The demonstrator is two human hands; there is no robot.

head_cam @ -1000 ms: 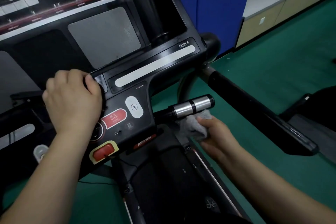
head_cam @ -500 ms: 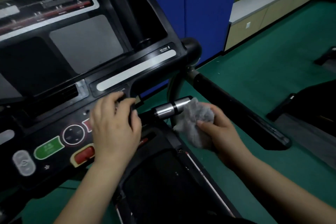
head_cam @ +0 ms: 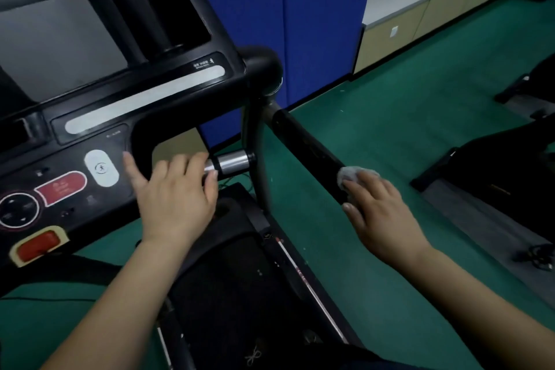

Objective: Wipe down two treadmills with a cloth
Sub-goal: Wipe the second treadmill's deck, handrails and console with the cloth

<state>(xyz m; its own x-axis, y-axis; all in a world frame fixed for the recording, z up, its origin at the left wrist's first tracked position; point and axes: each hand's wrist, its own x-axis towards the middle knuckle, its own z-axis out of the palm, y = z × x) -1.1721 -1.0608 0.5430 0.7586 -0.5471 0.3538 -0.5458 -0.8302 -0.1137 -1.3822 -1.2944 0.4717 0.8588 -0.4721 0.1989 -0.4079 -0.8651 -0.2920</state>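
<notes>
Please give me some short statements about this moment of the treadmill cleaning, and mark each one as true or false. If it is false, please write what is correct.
1. The right hand presses the grey cloth on the black side handrail. True.
2. The left hand holds the cloth. False: the left hand has no cloth; it rests at the console's edge, beside the silver grip sensor.
3. The floor is green. True.
4. The large red button on the console is covered by the left hand. False: the button is in plain view, to the left of that hand.
5. The cloth lies on the treadmill belt. False: it is on the handrail, under the right hand.
</notes>
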